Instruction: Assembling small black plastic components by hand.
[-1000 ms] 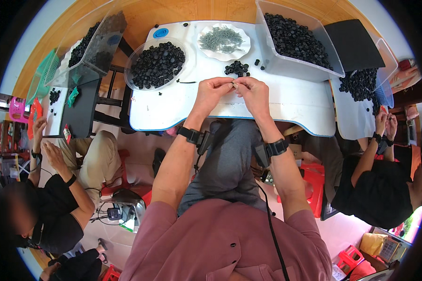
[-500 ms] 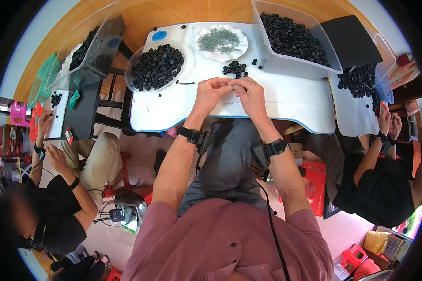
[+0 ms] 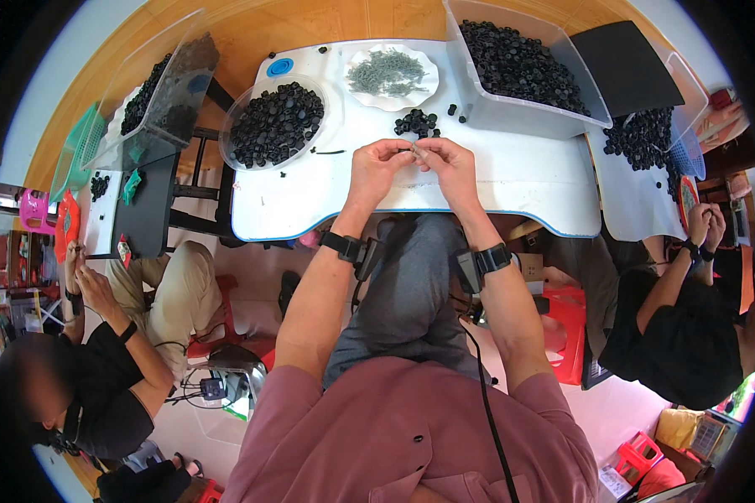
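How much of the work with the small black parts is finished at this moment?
Done: a round bowl full of black parts. In hand: left hand and right hand pinch one small piece together. Left: a small pile, a full bin and a plate of grey pieces.

Dusty-pink short-sleeved shirt, grey trousers, black wristbands with small devices, thin black cable

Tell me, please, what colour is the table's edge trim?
Blue, on the white table's edge trim, in the head view.
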Demonstrator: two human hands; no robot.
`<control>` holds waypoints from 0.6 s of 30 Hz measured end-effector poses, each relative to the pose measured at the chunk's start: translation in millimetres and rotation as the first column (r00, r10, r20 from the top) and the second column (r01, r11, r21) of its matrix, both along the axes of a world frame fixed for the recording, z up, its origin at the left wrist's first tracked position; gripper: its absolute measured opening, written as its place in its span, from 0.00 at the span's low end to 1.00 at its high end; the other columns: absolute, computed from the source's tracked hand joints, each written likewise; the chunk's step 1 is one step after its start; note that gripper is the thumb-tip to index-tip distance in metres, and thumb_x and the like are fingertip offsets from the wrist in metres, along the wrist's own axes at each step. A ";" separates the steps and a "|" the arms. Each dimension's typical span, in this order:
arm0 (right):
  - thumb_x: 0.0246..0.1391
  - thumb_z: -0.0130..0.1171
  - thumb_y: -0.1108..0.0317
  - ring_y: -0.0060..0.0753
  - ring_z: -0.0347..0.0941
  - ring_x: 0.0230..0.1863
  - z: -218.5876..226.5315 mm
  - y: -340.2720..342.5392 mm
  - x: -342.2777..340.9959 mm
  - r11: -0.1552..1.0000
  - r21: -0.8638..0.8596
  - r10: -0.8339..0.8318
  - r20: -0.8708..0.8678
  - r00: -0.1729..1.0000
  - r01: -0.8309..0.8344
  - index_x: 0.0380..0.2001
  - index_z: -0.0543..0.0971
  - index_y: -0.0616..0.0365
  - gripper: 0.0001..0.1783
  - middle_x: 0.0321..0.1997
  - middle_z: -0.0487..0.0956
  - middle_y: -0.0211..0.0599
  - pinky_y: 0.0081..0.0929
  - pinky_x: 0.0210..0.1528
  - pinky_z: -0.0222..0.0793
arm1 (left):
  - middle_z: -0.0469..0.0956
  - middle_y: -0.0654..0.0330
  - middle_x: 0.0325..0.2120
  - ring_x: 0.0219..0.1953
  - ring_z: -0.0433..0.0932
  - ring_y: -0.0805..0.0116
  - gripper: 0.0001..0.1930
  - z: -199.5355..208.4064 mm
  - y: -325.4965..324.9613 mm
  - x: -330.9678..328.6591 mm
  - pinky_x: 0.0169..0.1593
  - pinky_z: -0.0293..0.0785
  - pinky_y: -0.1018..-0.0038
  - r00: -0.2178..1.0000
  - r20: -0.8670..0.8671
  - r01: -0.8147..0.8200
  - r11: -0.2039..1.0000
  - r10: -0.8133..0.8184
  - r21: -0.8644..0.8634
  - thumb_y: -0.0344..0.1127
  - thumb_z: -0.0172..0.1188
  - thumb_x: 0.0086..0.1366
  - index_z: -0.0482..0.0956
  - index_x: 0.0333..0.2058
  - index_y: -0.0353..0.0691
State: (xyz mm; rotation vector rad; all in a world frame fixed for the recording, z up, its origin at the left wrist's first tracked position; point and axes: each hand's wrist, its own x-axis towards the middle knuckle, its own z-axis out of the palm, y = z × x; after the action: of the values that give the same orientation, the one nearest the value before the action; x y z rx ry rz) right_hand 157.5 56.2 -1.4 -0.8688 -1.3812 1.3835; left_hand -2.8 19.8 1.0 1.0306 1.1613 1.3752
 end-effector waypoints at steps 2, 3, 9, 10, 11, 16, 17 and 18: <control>0.60 0.61 0.77 0.20 0.77 0.32 -1.9 -0.1 3.0 1.000 0.004 0.001 0.014 1.000 -0.001 0.42 0.83 0.66 0.08 0.33 0.84 0.34 0.19 0.36 0.74 | 0.85 0.57 0.38 0.38 0.82 0.74 0.12 6.2 -2.4 3.0 0.46 0.78 0.79 1.000 -0.008 0.002 1.000 -0.002 -0.011 0.24 0.65 0.63 0.83 0.45 0.29; 0.60 0.60 0.77 0.20 0.78 0.32 -2.9 -2.0 4.8 0.999 0.007 -0.034 0.016 0.999 0.034 0.42 0.83 0.66 0.09 0.33 0.84 0.34 0.19 0.36 0.74 | 0.85 0.56 0.39 0.39 0.83 0.74 0.12 9.6 -5.0 4.3 0.47 0.78 0.79 0.999 -0.053 -0.014 0.999 0.011 -0.052 0.24 0.65 0.63 0.82 0.46 0.29; 0.59 0.59 0.78 0.21 0.79 0.33 -5.4 -7.6 1.1 0.983 0.032 -0.181 -0.051 0.982 0.183 0.42 0.83 0.66 0.09 0.34 0.83 0.35 0.19 0.36 0.74 | 0.84 0.54 0.41 0.43 0.83 0.72 0.15 8.2 -8.0 3.6 0.48 0.77 0.79 0.997 -0.024 -0.068 0.998 0.069 0.016 0.23 0.64 0.63 0.81 0.49 0.30; 0.59 0.58 0.78 0.21 0.79 0.33 -6.3 -7.4 1.6 0.983 0.028 -0.181 -0.040 0.983 0.182 0.42 0.83 0.66 0.09 0.34 0.83 0.35 0.19 0.36 0.74 | 0.84 0.54 0.42 0.44 0.83 0.72 0.16 7.7 -8.9 4.0 0.49 0.77 0.79 0.997 0.007 -0.077 0.997 0.077 0.021 0.23 0.64 0.63 0.81 0.50 0.30; 0.59 0.58 0.78 0.21 0.79 0.33 -7.3 -7.2 1.4 0.983 0.031 -0.180 -0.046 0.983 0.181 0.42 0.83 0.66 0.09 0.34 0.83 0.35 0.19 0.36 0.74 | 0.84 0.54 0.42 0.44 0.83 0.72 0.16 7.0 -8.3 4.2 0.49 0.77 0.79 0.997 0.002 -0.078 0.997 0.078 0.026 0.23 0.64 0.63 0.81 0.50 0.30; 0.58 0.56 0.80 0.20 0.78 0.31 -11.4 -6.8 -2.6 0.989 0.074 -0.131 0.068 0.989 0.126 0.42 0.82 0.66 0.10 0.33 0.83 0.34 0.19 0.34 0.74 | 0.84 0.54 0.43 0.44 0.83 0.71 0.17 1.0 -8.3 -0.7 0.50 0.77 0.78 0.993 0.024 -0.120 0.989 0.119 0.080 0.23 0.65 0.62 0.80 0.51 0.30; 0.58 0.56 0.80 0.20 0.78 0.31 -12.2 -6.7 -3.9 0.990 0.079 -0.120 0.058 0.991 0.115 0.42 0.82 0.66 0.10 0.33 0.83 0.34 0.19 0.34 0.74 | 0.84 0.54 0.43 0.44 0.83 0.71 0.17 -0.2 -8.3 -1.8 0.50 0.77 0.78 0.991 0.016 -0.131 0.988 0.130 0.087 0.23 0.65 0.62 0.80 0.51 0.30; 0.58 0.56 0.80 0.21 0.78 0.31 -12.3 -6.8 -3.0 0.989 0.087 -0.125 0.082 0.989 0.118 0.42 0.82 0.66 0.11 0.33 0.83 0.34 0.19 0.34 0.74 | 0.84 0.55 0.42 0.44 0.83 0.70 0.17 -1.4 -7.6 0.5 0.49 0.77 0.77 0.987 0.046 -0.159 0.982 0.155 0.099 0.23 0.65 0.62 0.80 0.51 0.30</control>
State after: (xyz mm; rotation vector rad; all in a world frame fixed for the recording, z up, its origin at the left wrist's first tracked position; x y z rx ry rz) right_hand 154.6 49.4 -13.7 -0.9525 -1.4169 1.2002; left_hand -2.4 12.2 -0.4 0.9976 1.1741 1.5863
